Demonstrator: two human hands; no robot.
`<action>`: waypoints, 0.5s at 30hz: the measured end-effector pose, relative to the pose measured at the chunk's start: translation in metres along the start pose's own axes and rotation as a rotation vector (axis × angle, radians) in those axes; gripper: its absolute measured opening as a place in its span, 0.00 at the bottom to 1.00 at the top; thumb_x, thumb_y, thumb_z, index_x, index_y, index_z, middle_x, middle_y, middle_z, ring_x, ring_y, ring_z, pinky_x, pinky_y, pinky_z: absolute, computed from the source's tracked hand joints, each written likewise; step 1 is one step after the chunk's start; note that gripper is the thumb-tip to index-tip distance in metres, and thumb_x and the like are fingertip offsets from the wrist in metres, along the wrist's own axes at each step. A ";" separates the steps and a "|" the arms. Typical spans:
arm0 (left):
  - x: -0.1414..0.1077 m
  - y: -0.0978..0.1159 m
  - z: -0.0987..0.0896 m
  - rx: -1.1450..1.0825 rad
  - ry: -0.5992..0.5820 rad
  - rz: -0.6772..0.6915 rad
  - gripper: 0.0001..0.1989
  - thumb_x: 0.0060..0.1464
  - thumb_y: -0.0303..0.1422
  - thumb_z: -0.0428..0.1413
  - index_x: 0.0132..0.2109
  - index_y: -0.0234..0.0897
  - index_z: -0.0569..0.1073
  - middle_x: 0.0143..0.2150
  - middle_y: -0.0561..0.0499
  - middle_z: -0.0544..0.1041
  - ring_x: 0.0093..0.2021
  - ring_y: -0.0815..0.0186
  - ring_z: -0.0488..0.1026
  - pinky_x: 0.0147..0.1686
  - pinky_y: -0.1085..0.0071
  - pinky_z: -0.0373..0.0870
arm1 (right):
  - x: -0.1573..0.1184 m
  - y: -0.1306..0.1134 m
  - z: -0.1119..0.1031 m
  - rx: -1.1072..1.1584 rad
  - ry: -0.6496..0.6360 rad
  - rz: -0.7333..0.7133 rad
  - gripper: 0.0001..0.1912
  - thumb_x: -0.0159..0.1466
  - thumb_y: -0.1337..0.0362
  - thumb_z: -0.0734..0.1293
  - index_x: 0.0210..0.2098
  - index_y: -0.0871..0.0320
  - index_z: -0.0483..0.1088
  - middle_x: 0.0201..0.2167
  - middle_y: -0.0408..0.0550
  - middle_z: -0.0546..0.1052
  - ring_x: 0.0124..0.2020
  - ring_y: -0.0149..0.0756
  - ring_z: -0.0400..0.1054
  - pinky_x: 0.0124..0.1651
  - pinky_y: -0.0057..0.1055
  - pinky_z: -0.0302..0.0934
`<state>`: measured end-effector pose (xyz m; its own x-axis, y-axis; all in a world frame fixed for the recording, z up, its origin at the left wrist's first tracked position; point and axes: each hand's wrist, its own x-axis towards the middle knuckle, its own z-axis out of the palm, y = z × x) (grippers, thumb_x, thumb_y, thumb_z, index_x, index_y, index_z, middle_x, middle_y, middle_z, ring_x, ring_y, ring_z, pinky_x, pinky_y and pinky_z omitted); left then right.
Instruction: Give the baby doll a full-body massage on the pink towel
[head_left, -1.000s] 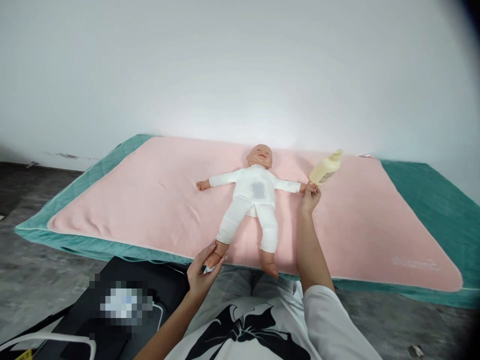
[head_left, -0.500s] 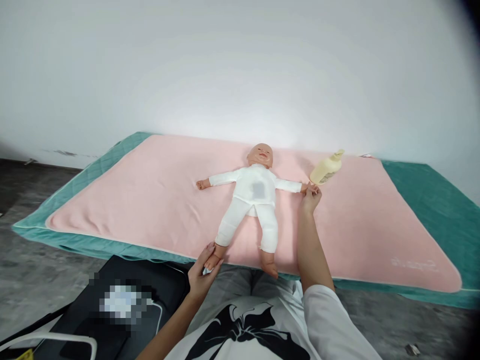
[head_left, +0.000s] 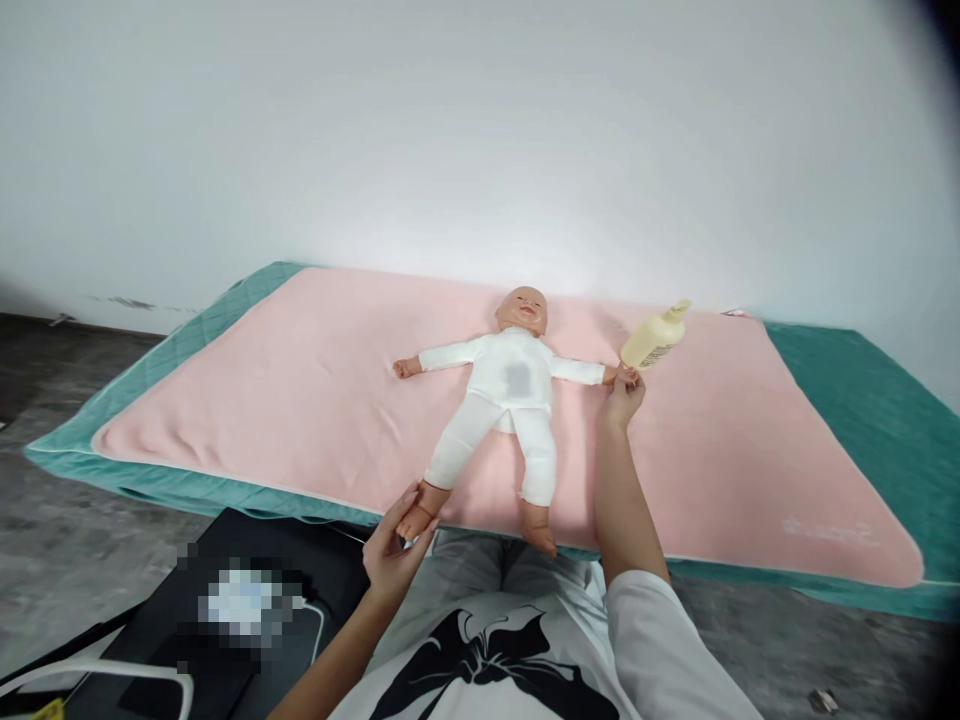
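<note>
A baby doll (head_left: 513, 375) with a white cloth body lies on its back on the pink mat (head_left: 300, 380), arms and legs spread. My left hand (head_left: 396, 545) cups the doll's foot at the left, with the fingers and thumb on either side of it. At the end of the doll's outstretched arm on the right, my right hand (head_left: 625, 395) pinches the doll's hand, which is mostly hidden by my fingers. Just beyond my right fingers a pale yellow pump bottle (head_left: 654, 340) lies tilted on the mat.
Under the mat is a green padded cover (head_left: 870, 370), which shows at both ends and along the front edge. A white wall (head_left: 480, 130) rises behind. At the lower left stands a black case (head_left: 300, 560) with a blurred white thing and a cable on it.
My left hand has moved a little to the left with the doll's foot, so that leg is spread slightly wider. My right hand stays on the doll's hand.
</note>
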<state>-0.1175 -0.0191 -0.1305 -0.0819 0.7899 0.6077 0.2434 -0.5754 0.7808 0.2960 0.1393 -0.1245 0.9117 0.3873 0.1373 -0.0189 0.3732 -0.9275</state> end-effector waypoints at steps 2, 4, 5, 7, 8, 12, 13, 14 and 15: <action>0.005 0.002 0.000 -0.019 0.014 0.009 0.31 0.47 0.23 0.66 0.59 0.41 0.71 0.55 0.43 0.77 0.53 0.53 0.76 0.52 0.56 0.77 | -0.002 -0.003 -0.001 -0.041 0.006 -0.050 0.27 0.58 0.53 0.68 0.51 0.61 0.62 0.53 0.58 0.73 0.56 0.41 0.70 0.63 0.47 0.61; 0.009 0.004 0.000 -0.033 0.024 0.018 0.29 0.47 0.24 0.66 0.58 0.40 0.72 0.55 0.43 0.77 0.53 0.52 0.76 0.52 0.55 0.77 | -0.006 -0.008 0.000 -0.076 0.007 -0.116 0.29 0.58 0.53 0.67 0.55 0.61 0.61 0.56 0.59 0.70 0.59 0.42 0.67 0.63 0.46 0.61; 0.011 0.005 0.001 -0.040 0.029 0.019 0.29 0.47 0.24 0.66 0.57 0.40 0.72 0.55 0.43 0.77 0.53 0.52 0.76 0.52 0.55 0.77 | -0.008 -0.011 0.001 -0.083 -0.001 -0.156 0.30 0.59 0.53 0.66 0.56 0.60 0.60 0.58 0.59 0.69 0.60 0.42 0.66 0.64 0.46 0.60; 0.014 0.006 0.005 -0.047 0.044 0.015 0.26 0.48 0.24 0.66 0.55 0.39 0.73 0.54 0.42 0.78 0.54 0.52 0.76 0.52 0.55 0.77 | -0.016 -0.019 0.004 -0.074 -0.034 -0.242 0.31 0.59 0.53 0.66 0.57 0.60 0.59 0.59 0.60 0.67 0.62 0.42 0.65 0.64 0.46 0.60; 0.016 0.007 0.007 -0.047 0.056 0.016 0.25 0.48 0.25 0.66 0.54 0.39 0.73 0.54 0.43 0.78 0.53 0.53 0.76 0.52 0.55 0.77 | -0.021 -0.022 0.006 -0.064 -0.059 -0.280 0.31 0.60 0.53 0.67 0.58 0.59 0.58 0.60 0.60 0.66 0.62 0.42 0.65 0.64 0.46 0.60; 0.024 0.011 0.019 -0.050 0.096 0.038 0.23 0.48 0.26 0.66 0.52 0.38 0.73 0.52 0.42 0.79 0.52 0.53 0.77 0.50 0.55 0.78 | -0.041 -0.030 0.012 -0.099 -0.193 -0.390 0.29 0.61 0.53 0.67 0.58 0.58 0.59 0.58 0.59 0.67 0.60 0.43 0.66 0.62 0.49 0.61; 0.027 0.012 0.023 -0.056 0.101 0.040 0.23 0.48 0.27 0.66 0.52 0.38 0.73 0.52 0.42 0.79 0.52 0.53 0.77 0.50 0.55 0.78 | -0.046 -0.030 0.012 -0.123 -0.228 -0.422 0.28 0.61 0.53 0.67 0.57 0.57 0.60 0.57 0.58 0.68 0.60 0.43 0.66 0.62 0.49 0.62; 0.030 0.013 0.026 -0.064 0.107 0.038 0.23 0.48 0.27 0.66 0.52 0.38 0.73 0.52 0.42 0.79 0.52 0.53 0.77 0.51 0.54 0.78 | -0.049 -0.029 0.012 -0.146 -0.263 -0.464 0.27 0.62 0.54 0.67 0.57 0.57 0.61 0.55 0.57 0.69 0.59 0.43 0.67 0.61 0.49 0.63; 0.033 0.015 0.030 -0.070 0.114 0.031 0.23 0.48 0.28 0.66 0.52 0.37 0.73 0.52 0.42 0.79 0.53 0.53 0.77 0.51 0.54 0.78 | -0.052 -0.027 0.012 -0.166 -0.297 -0.518 0.25 0.62 0.55 0.67 0.56 0.56 0.62 0.54 0.56 0.70 0.59 0.43 0.67 0.61 0.49 0.64</action>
<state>-0.0880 0.0047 -0.1030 -0.1860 0.7443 0.6414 0.1796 -0.6161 0.7669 0.2443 0.1190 -0.1022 0.6315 0.4178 0.6532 0.4816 0.4489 -0.7527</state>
